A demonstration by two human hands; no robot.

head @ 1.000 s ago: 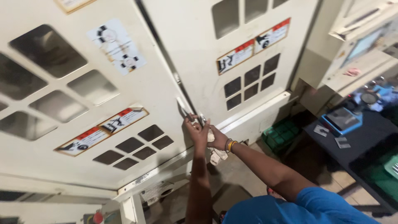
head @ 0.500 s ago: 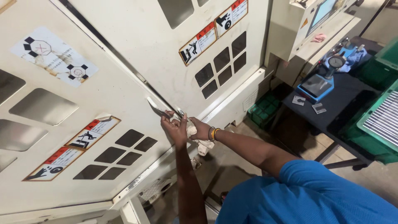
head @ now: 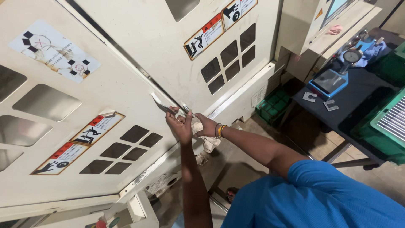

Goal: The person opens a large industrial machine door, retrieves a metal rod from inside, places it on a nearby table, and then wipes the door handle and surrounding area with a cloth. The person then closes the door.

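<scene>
Two cream machine doors meet at a dark seam (head: 126,59). A metal handle (head: 159,104) juts from the left door (head: 105,84) beside the seam, and my left hand (head: 179,126) is closed around its lower end. Touching it, my right hand (head: 206,125), with bands on the wrist, clutches a white rag (head: 209,145) that hangs down. It sits at a second small handle (head: 185,109) on the right door (head: 168,46); whether it also grips that handle is hidden. My blue sleeve (head: 316,194) fills the lower right.
Warning stickers (head: 202,36) and dark window panes (head: 230,55) cover the doors. A black table (head: 358,105) to the right carries a blue flat device (head: 329,81) and a dial gauge (head: 351,55). Green crates (head: 274,103) stand on the floor and a green tray (head: 392,122) at the right edge.
The view has swung left and closer to the doors. Both hands stay together at the handles by the seam, the rag still in my right hand.
</scene>
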